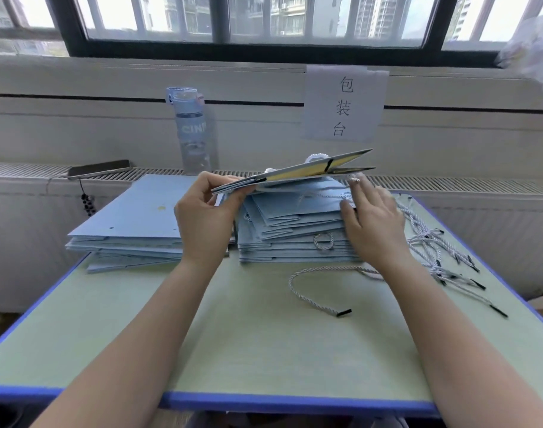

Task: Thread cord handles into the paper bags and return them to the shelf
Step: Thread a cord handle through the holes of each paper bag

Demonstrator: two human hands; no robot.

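Paper bag (298,174) in hand: one, folded flat, held in the air above the right stack (295,230), its far-right end tilted up. Pale blue outside; a yellowish inner face with a black mark shows where the far end gapes. A white cord loop (318,157) peeks over its far edge.

Counts as I read them:
- Two stacks of flat pale-blue bags on the table (233,335). The left stack (131,217) has punched holes showing on its top bag; the right one has a cord loop sticking out of its near side. Bags per stack too many to count.
- One single cord (310,298), white twist with black tips, curled on the table near the right stack.
- A tangle of loose cords (433,242) at the right edge; number unclear.

Hands: left hand (207,220) pinches the bag's near-left edge between thumb and fingers. Right hand (373,223) has its fingers extended and spread, lying over the right side of the right stack under the raised bag. I cannot tell if it touches the cord lying there.

Around: one water bottle (191,131) and one phone (99,168) on the far ledge, and a paper sign (344,103) on the wall. My right forearm covers part of the cords.
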